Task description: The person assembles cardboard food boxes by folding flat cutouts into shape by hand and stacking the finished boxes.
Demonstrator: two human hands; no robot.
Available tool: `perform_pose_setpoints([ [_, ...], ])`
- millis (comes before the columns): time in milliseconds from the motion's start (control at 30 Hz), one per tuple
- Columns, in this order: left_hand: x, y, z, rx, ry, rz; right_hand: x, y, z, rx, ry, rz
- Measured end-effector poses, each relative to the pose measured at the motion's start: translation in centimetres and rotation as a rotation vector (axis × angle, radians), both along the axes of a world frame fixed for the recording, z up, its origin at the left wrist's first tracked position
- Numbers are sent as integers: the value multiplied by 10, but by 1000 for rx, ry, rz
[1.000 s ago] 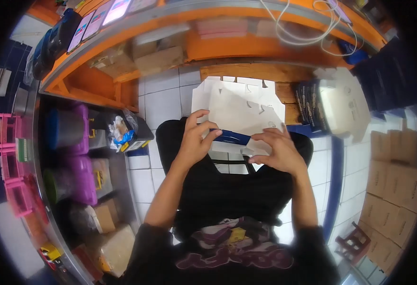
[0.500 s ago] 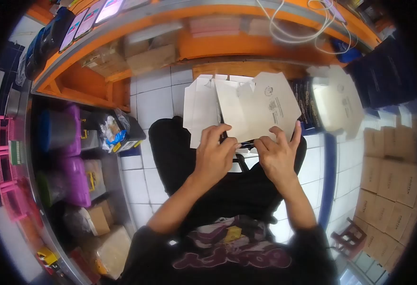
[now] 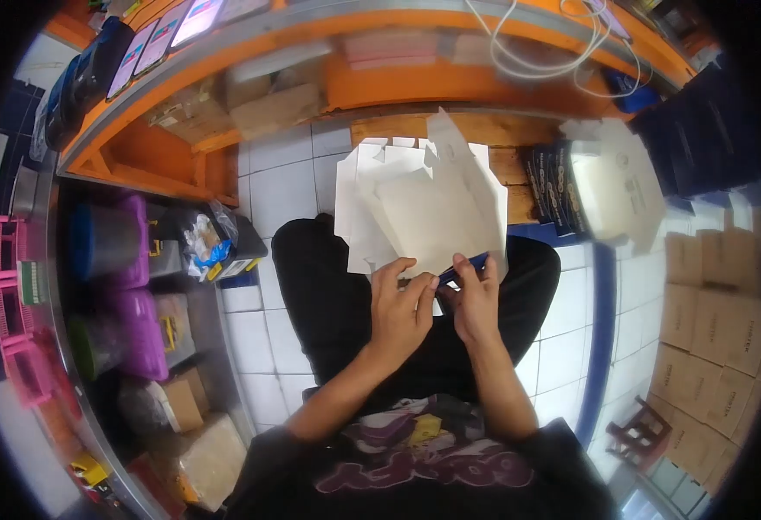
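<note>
A partly folded cardboard box (image 3: 437,212), white inside and dark blue outside, tilts up above my lap with one flap standing at its far side. My left hand (image 3: 400,305) pinches the box's near edge between thumb and fingers. Close beside it, my right hand (image 3: 474,303) is closed on the same edge at a dark blue folded strip. Beneath the box lie flat white cardboard blanks (image 3: 354,195), partly covered by it. The undersides of the fingers are hidden.
To the right stand dark blue printed boxes (image 3: 549,186) beside more white blanks (image 3: 627,186). An orange bench (image 3: 380,82) runs across the front. Purple-lidded bins (image 3: 142,325) sit on the left shelf, and brown cartons (image 3: 705,347) are stacked at far right.
The box has turned and tilted, its printed panel swinging up nearly edge-on. Both hands have moved a little nearer to me, and the right hand has shifted left toward the left hand.
</note>
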State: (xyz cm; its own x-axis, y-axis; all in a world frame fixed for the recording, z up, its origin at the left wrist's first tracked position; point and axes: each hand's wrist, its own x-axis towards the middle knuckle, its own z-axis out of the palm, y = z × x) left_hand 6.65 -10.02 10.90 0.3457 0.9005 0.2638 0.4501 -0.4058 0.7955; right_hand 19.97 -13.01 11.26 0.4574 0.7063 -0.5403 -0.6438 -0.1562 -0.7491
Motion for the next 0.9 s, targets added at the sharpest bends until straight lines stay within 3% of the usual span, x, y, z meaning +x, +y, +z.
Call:
perform_pose_setpoints([
  [133, -11, 9, 10, 38, 104, -83, 13, -8, -23, 40, -234, 13],
  [200, -26, 32, 23, 145, 174, 73, 41, -20, -30, 108, -510, 76],
  [267, -48, 64, 33, 146, 159, 116, 71, -36, -38, 71, -612, 161],
  [333, -64, 90, 55, -93, 61, 13, 77, -46, -15, 85, -355, 126],
  [433, -86, 113, 46, -677, -252, -449, 82, -58, -9, 113, 134, 181],
  [467, -87, 111, 43, -678, -249, -450, 81, -59, -12, 113, 136, 180],
  [533, -77, 102, 42, -921, -521, -567, 75, -61, -13, 214, 411, 277],
  [567, -69, 94, 33, -895, -551, -550, 74, -66, -24, 211, 511, 280],
  [600, -62, 85, 21, -899, -550, -556, 73, -67, -30, 211, 509, 272],
  [667, -55, 62, 1, -1204, -1024, -353, 68, -66, -36, 144, 530, 196],
  [700, -55, 52, 17, -1231, -1012, -330, 65, -61, -30, 143, 529, 193],
  [767, -55, 22, 3, -1271, -1084, -371, 62, -52, -15, 99, 116, 144],
  [800, -55, 12, -1, -1311, -1157, -407, 66, -52, -20, 94, 118, 141],
  [900, -53, 5, 5, -1395, -810, -329, 73, -57, -32, 91, -71, 349],
])
